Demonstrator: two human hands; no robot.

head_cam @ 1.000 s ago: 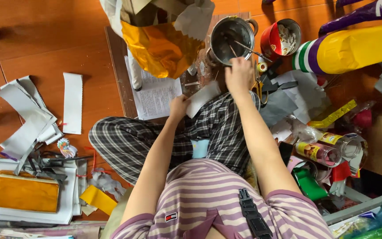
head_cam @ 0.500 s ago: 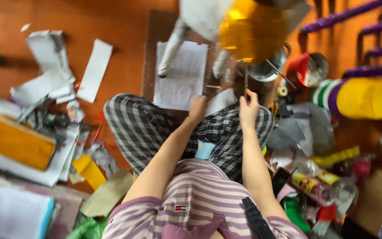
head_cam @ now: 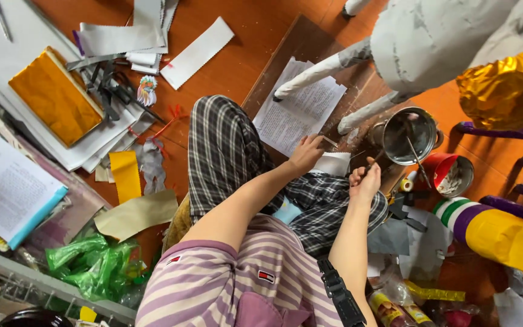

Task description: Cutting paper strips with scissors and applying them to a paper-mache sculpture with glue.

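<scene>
I sit cross-legged on an orange floor in plaid trousers. My left hand [head_cam: 305, 154] rests its fingers on a small white paper piece [head_cam: 333, 162] lying on my knee. My right hand [head_cam: 364, 180] is closed around a thin dark brush handle [head_cam: 373, 161] that points toward a metal pot [head_cam: 408, 137] just beyond it. A printed sheet [head_cam: 298, 113] lies on a brown board [head_cam: 301, 48] in front of my hands. A grey papier-mâché figure [head_cam: 434, 39] stands above the pot, its legs reaching down to the board.
A red cup [head_cam: 453, 175] with white paste sits right of the pot. Gold foil [head_cam: 506, 88], purple bars [head_cam: 503, 130] and a striped yellow tube [head_cam: 503, 233] fill the right. White paper strips [head_cam: 196, 52], a gold sheet [head_cam: 55, 97], scissors [head_cam: 110, 91] and green plastic [head_cam: 95, 266] lie left.
My right hand has pulled back from over the metal pot toward my knee, holding the brush. The left hand stays on the paper piece. The view has swung to the left.
</scene>
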